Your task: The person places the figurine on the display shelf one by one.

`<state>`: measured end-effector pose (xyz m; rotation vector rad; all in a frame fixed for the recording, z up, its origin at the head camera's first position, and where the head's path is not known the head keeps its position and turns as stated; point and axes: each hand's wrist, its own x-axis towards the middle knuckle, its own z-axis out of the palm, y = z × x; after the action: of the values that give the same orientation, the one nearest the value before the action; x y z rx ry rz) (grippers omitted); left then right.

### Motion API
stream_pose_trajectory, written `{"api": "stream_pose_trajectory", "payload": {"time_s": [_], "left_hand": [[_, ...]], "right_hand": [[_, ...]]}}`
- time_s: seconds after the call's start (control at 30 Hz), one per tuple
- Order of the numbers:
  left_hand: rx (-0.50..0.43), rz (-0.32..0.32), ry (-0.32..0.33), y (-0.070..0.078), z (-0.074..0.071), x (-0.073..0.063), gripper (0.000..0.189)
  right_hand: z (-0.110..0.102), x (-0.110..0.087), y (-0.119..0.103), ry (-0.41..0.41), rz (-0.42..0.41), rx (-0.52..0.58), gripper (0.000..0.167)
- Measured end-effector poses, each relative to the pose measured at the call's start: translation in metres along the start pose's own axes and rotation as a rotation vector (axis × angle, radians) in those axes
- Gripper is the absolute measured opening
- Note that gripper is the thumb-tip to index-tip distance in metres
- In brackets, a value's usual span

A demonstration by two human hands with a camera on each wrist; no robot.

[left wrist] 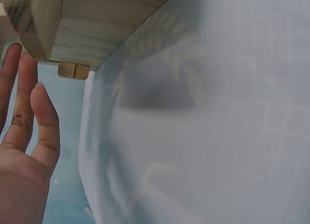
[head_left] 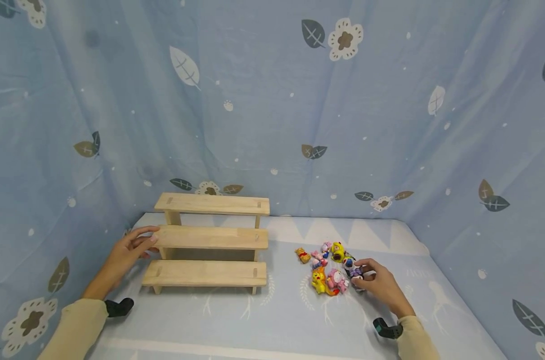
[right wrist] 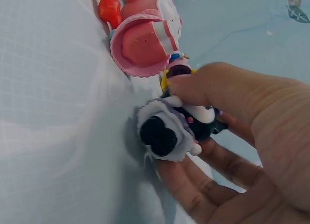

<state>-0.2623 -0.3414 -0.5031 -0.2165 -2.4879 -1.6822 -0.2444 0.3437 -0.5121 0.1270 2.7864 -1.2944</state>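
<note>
My right hand (head_left: pixel 380 284) pinches a small black-and-white figurine (right wrist: pixel 167 129) with a frilly skirt between thumb and fingers, at the right side of a cluster of toys. Beside it in the right wrist view is a pink figurine (right wrist: pixel 145 44) with a scalloped skirt. My left hand (head_left: pixel 127 254) is at the left end of the middle board of a three-step wooden display stand (head_left: pixel 214 237). Its fingers are extended, fingertips right at the wood's edge in the left wrist view.
In the cluster are a yellow figurine with an orange-red tail (head_left: pixel 319 281), a yellow-green one (head_left: pixel 338 251) and a small orange bear (head_left: pixel 302 255). A pale blue patterned cloth (head_left: pixel 290 320) covers the table. Blue curtains (head_left: pixel 263 100) hang behind and at both sides.
</note>
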Motion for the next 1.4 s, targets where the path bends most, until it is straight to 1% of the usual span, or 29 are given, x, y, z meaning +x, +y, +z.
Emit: {"api": "stream_pose_trajectory", "payload": {"time_s": [0.13,0.33,0.57,0.73,0.9,1.03,1.13,1.23,1.4], "left_hand": [[0.003,-0.015,0.000,-0.001,-0.001,0.002,0.052],[0.020,-0.021,-0.004,0.000,-0.003,0.002,0.052],[0.015,-0.017,-0.013,0.005,-0.003,0.001,0.052],[0.023,-0.019,-0.026,0.003,-0.004,-0.002,0.052],[0.023,-0.014,-0.036,0.001,-0.003,-0.001,0.052],[0.024,-0.005,-0.039,0.000,-0.002,-0.001,0.052],[0.029,-0.005,-0.040,0.000,-0.002,-0.002,0.052],[0.033,-0.014,-0.041,0.001,-0.002,-0.001,0.052],[0.020,-0.010,-0.044,0.000,-0.002,0.001,0.051]], "right_hand": [[-0.002,-0.001,-0.002,0.031,-0.003,-0.008,0.053],[-0.004,-0.003,-0.006,0.069,0.008,0.023,0.053],[-0.011,-0.004,-0.013,0.145,-0.053,0.035,0.050],[-0.011,-0.004,-0.019,0.151,-0.078,0.074,0.050],[-0.010,-0.008,-0.026,0.151,-0.108,0.103,0.050],[-0.008,-0.010,-0.033,0.186,-0.177,0.092,0.049],[-0.006,-0.009,-0.038,0.211,-0.239,0.093,0.045],[-0.004,-0.008,-0.044,0.215,-0.275,0.103,0.043],[0.001,-0.005,-0.053,0.217,-0.323,0.095,0.041]]}}
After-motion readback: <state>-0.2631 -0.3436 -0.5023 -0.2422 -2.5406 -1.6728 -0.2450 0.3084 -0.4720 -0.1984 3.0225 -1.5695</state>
